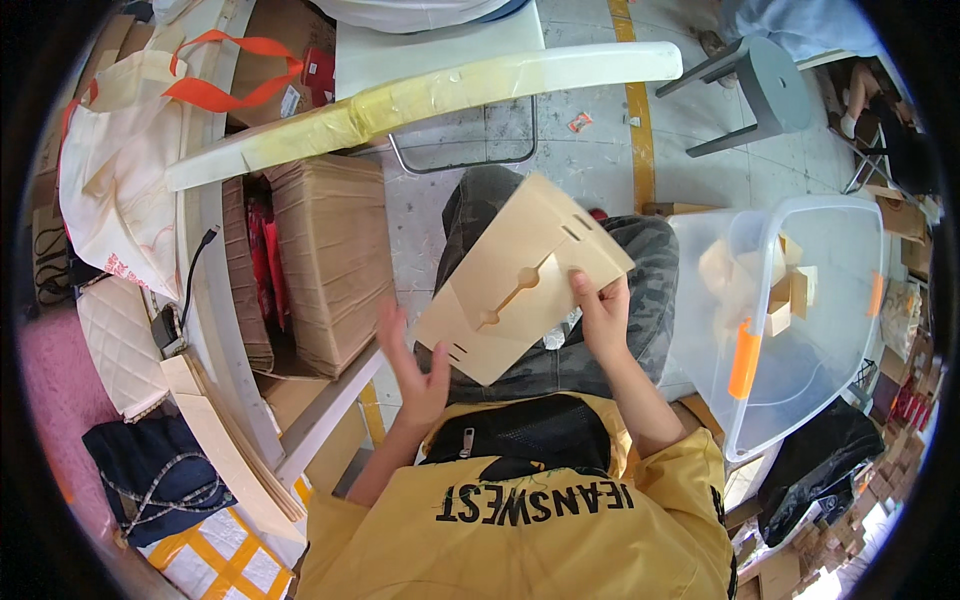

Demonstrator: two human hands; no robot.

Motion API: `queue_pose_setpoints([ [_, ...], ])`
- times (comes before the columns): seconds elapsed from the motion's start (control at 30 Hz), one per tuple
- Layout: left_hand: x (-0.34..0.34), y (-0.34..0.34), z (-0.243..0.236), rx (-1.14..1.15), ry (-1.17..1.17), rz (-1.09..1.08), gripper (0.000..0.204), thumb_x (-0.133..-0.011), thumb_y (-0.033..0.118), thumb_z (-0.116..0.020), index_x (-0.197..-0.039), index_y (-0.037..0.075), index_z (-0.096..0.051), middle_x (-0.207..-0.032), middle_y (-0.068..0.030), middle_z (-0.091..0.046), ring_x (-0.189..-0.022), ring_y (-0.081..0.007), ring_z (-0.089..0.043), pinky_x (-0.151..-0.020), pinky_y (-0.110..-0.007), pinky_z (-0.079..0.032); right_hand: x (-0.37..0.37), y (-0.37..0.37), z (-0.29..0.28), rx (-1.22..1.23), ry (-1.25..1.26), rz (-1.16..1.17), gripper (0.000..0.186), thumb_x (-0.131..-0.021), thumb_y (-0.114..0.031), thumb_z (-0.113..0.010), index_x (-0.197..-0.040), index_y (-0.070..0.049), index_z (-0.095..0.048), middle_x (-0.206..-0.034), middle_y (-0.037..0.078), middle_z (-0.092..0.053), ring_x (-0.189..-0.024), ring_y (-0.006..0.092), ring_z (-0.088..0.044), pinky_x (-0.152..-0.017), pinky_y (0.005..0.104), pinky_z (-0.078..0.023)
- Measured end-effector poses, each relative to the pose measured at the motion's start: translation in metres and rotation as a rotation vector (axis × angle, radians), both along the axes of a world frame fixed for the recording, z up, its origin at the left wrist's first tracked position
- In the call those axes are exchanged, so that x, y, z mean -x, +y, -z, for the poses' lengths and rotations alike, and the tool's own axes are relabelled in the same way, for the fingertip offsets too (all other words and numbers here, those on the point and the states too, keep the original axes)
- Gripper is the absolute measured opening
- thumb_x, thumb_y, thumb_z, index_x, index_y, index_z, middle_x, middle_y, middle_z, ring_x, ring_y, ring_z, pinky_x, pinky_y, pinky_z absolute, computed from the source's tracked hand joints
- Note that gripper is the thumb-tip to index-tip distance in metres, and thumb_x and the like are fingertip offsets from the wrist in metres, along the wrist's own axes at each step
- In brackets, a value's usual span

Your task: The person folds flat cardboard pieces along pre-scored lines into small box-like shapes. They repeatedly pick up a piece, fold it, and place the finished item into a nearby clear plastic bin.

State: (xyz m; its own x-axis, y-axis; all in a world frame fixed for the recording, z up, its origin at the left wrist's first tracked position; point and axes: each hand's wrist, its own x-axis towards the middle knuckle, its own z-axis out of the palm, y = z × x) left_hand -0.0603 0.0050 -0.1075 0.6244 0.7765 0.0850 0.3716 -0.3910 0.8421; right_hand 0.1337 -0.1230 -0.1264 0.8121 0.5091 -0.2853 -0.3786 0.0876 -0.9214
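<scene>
A tan cardboard box [510, 300], with slim slits near its ends and a long keyhole-like cut along its middle, is held tilted over my lap. My right hand [603, 312] grips its right edge, thumb on the upper face and fingers behind. By the lower left corner, my left hand [412, 372] has its fingers spread; whether its thumb touches the cardboard I cannot tell. To the right stands a clear plastic tub [700, 330] with orange latches. Inside it lie several small folded cardboard boxes [788, 298].
A pale bar [430, 105] wrapped in yellowish tape crosses ahead of me. At left are a large brown carton [330, 265], a cream cloth bag [120, 160] and flat cardboard strips [225, 435]. A grey stool [765, 95] stands far right, and a black plastic bag [820, 465] lies near right.
</scene>
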Motion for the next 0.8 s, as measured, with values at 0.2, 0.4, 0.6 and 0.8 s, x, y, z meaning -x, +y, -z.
queue_pose_setpoints([
  [0.2,0.038,-0.029,0.029,1.046,-0.425,-0.213,0.065,-0.089,0.03,-0.049,-0.136,-0.005,-0.022,-0.139,-0.0171,-0.031,-0.128,-0.0266,-0.032,-0.106,-0.038,-0.024,0.015,0.006,0.001,-0.269,0.381,0.224,0.029,-0.09,-0.015,-0.054,-0.116,-0.003,-0.048,-0.112,0.008,-0.059,-0.098,0.0141,-0.058,-0.082,0.0278,-0.049],
  [0.4,0.004,-0.024,0.025,0.769,-0.855,-0.009,0.061,-0.092,0.037,-0.041,-0.136,-0.001,-0.024,-0.137,-0.0111,-0.035,-0.127,-0.0221,-0.035,-0.105,-0.036,-0.026,0.029,0.013,-0.001,-0.204,0.458,0.382,0.028,-0.089,-0.011,-0.054,-0.115,-0.002,-0.049,-0.112,0.008,-0.058,-0.098,0.0146,-0.058,-0.082,0.0265,-0.048],
  [0.6,-0.033,-0.012,0.026,0.824,-0.679,-0.41,0.048,-0.096,0.03,-0.04,-0.133,0.001,-0.032,-0.134,-0.0122,-0.039,-0.124,-0.0212,-0.037,-0.105,-0.036,-0.027,0.033,0.007,0.006,-0.02,0.103,0.188,0.029,-0.085,0.0,-0.055,-0.114,-0.001,-0.049,-0.108,0.008,-0.057,-0.093,0.0102,-0.055,-0.079,0.0236,-0.045],
  [0.8,-0.022,0.008,0.042,0.649,-0.367,-0.293,0.039,-0.095,0.022,-0.042,-0.126,-0.002,-0.04,-0.123,-0.0109,-0.048,-0.113,-0.0169,-0.045,-0.096,-0.03,-0.034,0.031,0.01,0.005,0.185,-0.266,-0.056,0.038,-0.086,0.001,-0.05,-0.123,0.001,-0.044,-0.109,0.011,-0.056,-0.096,0.0123,-0.052,-0.081,0.0243,-0.042],
])
